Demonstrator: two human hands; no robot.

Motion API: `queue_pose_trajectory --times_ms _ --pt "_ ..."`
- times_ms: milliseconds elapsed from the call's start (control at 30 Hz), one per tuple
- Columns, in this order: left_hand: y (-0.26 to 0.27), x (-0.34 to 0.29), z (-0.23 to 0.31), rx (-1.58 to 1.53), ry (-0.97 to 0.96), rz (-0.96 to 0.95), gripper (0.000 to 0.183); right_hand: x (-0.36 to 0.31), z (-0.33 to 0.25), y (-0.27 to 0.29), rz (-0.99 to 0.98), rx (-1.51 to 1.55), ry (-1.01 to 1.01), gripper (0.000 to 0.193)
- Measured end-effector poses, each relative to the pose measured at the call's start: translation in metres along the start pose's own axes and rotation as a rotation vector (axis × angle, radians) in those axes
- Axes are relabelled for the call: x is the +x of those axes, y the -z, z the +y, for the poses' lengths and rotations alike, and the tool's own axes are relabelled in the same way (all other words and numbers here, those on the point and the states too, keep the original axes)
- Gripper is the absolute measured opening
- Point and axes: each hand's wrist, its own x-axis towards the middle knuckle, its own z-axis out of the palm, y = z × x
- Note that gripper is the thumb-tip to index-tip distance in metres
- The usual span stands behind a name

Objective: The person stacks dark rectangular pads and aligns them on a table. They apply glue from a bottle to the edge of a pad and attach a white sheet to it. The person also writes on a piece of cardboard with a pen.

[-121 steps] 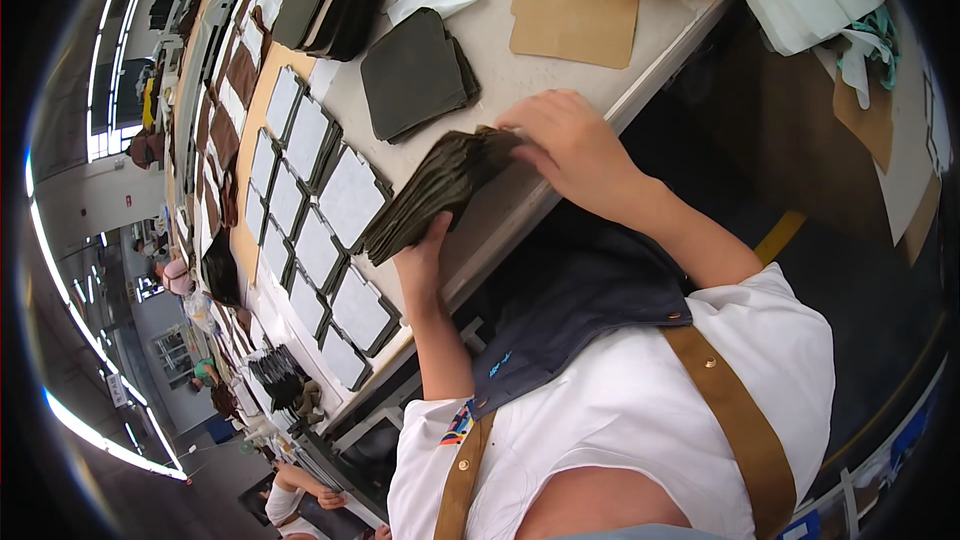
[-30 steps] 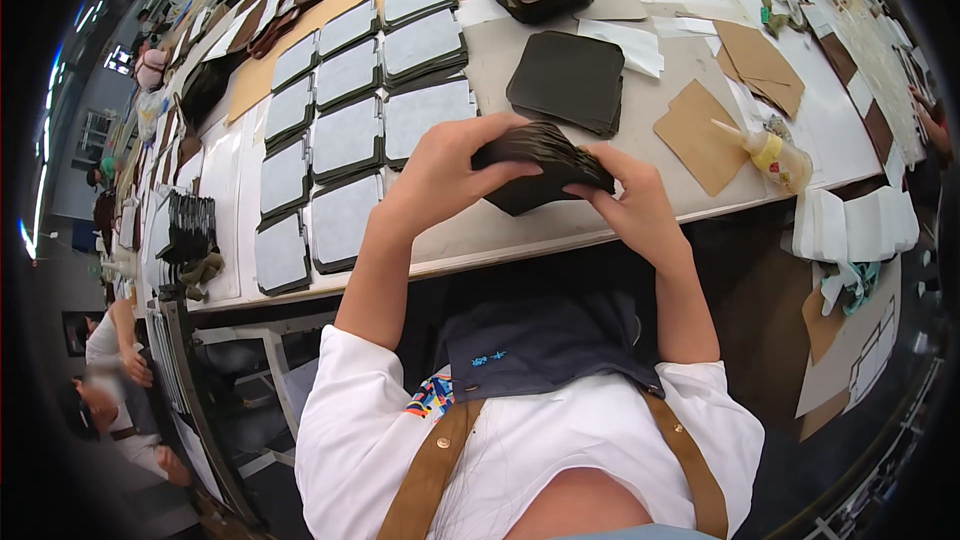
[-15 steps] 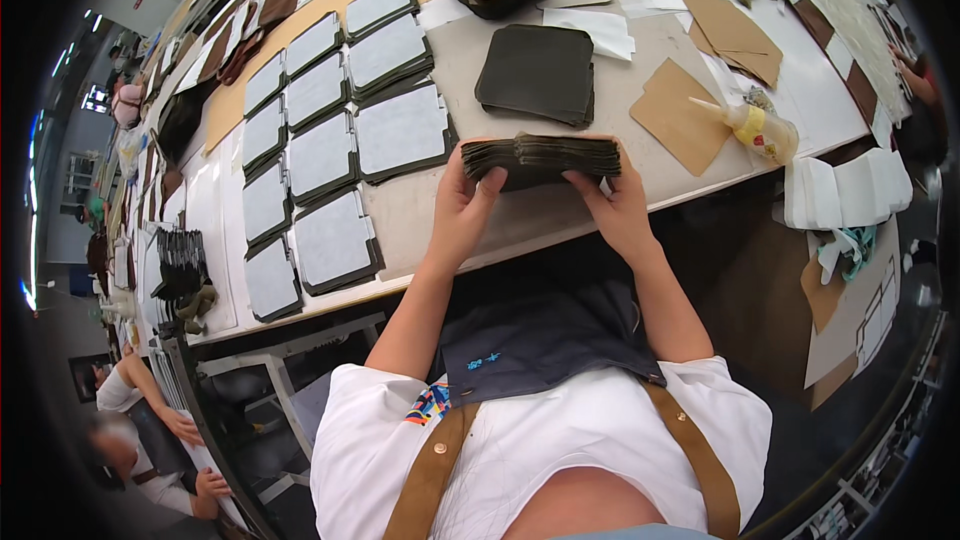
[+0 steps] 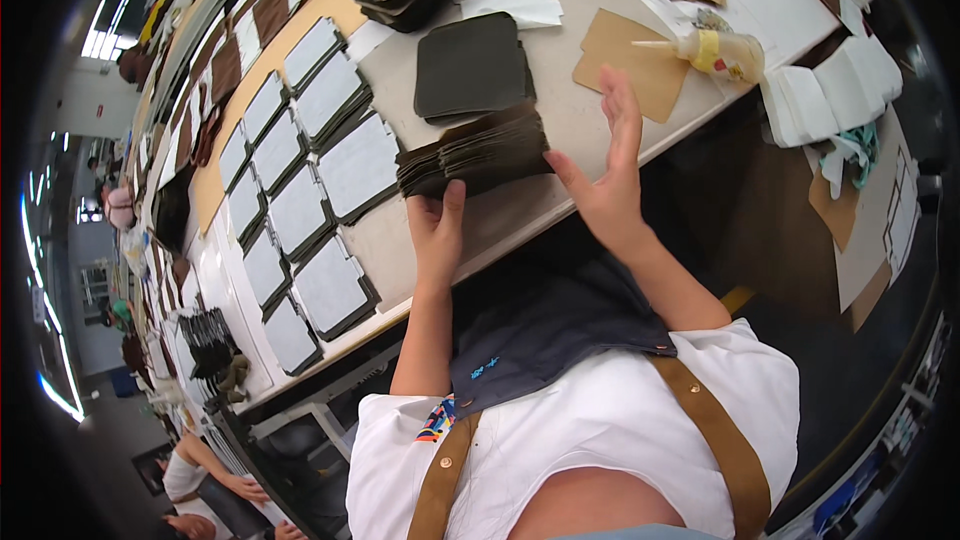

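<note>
Left hand (image 4: 436,235) grips the dark layered bundle (image 4: 480,152) above the surface (image 4: 565,125), near side. Right hand (image 4: 612,195) spread open at its right end (contact unclear). Light, even pressure from both ends should keep layers flush.

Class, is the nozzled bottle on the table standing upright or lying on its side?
Lying on its side: the bottle stretches lengthwise along the table, its pale nozzle pointing sideways over brown card.

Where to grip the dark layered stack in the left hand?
Probably the right end of the stack, coming from the right, squeezing across all layers: its edges look loosely fanned, the left hand holds the left end, and the open right hand is beside the other.
</note>
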Motion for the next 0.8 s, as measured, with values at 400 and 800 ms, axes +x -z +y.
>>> queue_pose_trajectory --times_ms 400,800 --pt "0.008 0.001 -0.011 0.002 -0.082 -0.068 0.044 -0.018 -0.006 -0.016 -0.289 0.193 -0.057 0.11" --pt "-0.007 0.004 -0.005 -0.099 -0.067 0.041 0.048 -0.02 0.001 -0.01 -0.337 0.183 -0.055 0.104"
